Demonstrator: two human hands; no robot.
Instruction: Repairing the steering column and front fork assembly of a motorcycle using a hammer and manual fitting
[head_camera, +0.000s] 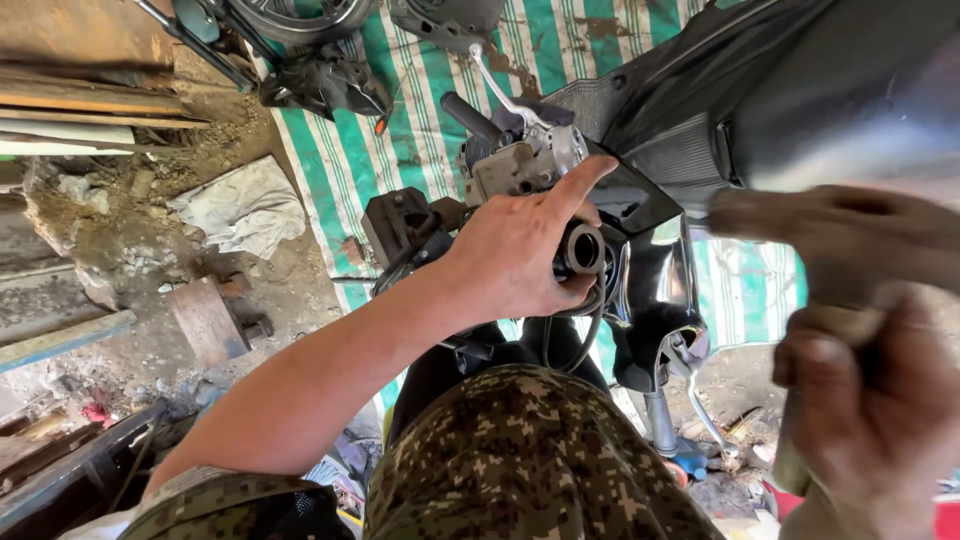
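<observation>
Handlebar end tube (583, 249) is gripped by left hand (520, 255); grip absent, not yet fitted. Brake lever (500, 90) mounted. Right hand (870, 400), blurred, is closed around a brownish object (840, 235).

Ground cover: green-and-white striped tarpaulin (420, 120), stained, spread on the dirt
Cloth: crumpled white rag (245, 205) beside the tarpaulin
Timber: weathered wooden planks (80, 100), stacked at the left
Block: small brown wooden block (207, 318) on the dirt

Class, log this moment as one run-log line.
left hand: grips handlebar end | right hand: blurred, holds brownish tool | floor: striped tarp
</observation>
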